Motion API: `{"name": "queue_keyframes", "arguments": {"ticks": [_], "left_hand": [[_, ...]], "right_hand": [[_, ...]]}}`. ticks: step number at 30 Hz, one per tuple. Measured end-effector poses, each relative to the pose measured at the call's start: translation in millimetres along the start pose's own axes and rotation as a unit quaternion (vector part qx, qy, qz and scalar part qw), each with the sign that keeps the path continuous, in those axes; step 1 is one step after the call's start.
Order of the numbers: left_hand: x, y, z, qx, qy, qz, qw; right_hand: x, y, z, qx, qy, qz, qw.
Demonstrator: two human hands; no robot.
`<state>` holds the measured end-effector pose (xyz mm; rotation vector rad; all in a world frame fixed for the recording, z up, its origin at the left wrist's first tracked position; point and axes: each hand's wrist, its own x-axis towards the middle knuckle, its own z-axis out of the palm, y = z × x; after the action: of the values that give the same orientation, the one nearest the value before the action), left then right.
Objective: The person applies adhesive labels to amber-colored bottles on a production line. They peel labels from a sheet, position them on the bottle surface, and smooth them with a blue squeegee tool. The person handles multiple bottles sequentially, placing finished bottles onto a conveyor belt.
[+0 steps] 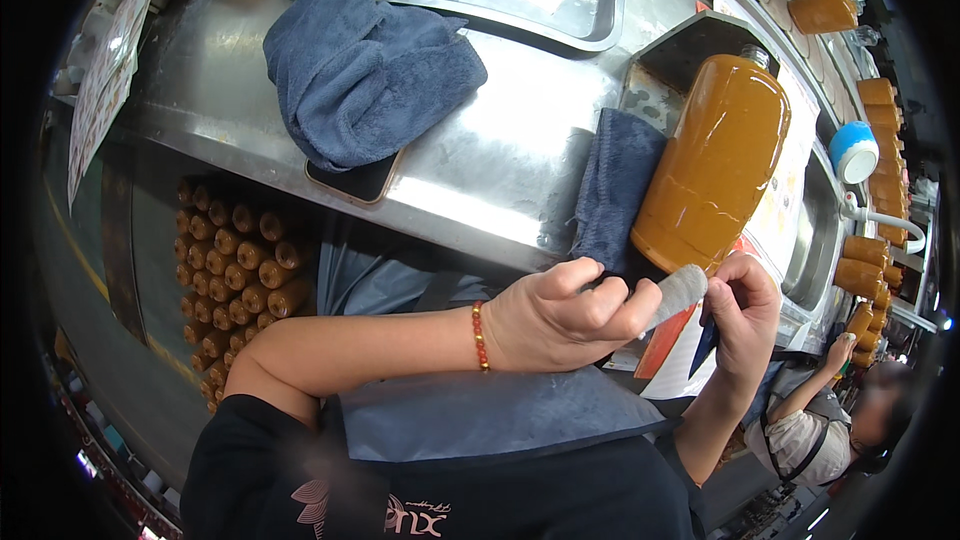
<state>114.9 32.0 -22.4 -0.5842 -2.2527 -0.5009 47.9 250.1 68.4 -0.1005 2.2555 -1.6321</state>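
Note:
Near the table's front edge, my left hand has its fingers curled, with a grey fabric finger cover on the foremost finger. Whatever lies inside the curl is hidden. My right hand is closed in a pinch of thumb and forefinger close to the cover's tip; what it pinches is too small to make out. Just beyond both hands, a large glossy amber-brown bottle lies tilted with its clear neck pointing away. A folded dark blue cloth lies along the bottle's left side.
A crumpled blue towel partly covers a phone on the metal table. Behind them stands a metal tray with papers. Several brown bottles are stacked below at left. At far right a co-worker reaches toward brown containers.

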Motion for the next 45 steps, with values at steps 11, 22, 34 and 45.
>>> {"name": "queue_keyframes", "arguments": {"ticks": [11, 22, 34, 45], "left_hand": [[-2.1, -12.1, -17.3, -0.200, -0.108, -0.159, 0.961], [29.0, -12.2, 0.8, -0.104, -0.011, -0.025, 0.994], [68.8, -37.0, 2.8, -0.278, -0.097, -0.115, 0.949], [51.9, -49.6, 7.5, -0.323, -0.120, -0.145, 0.928]], "right_hand": [[3.5, -2.6, -4.8, -0.017, -0.016, 0.023, 0.999], [11.6, -1.2, -4.2, -0.030, -0.035, -0.018, 0.999], [13.0, -3.8, -8.8, -0.007, -0.050, -0.018, 0.999], [12.7, -1.5, -11.7, 0.014, -0.056, -0.024, 0.998]]}}
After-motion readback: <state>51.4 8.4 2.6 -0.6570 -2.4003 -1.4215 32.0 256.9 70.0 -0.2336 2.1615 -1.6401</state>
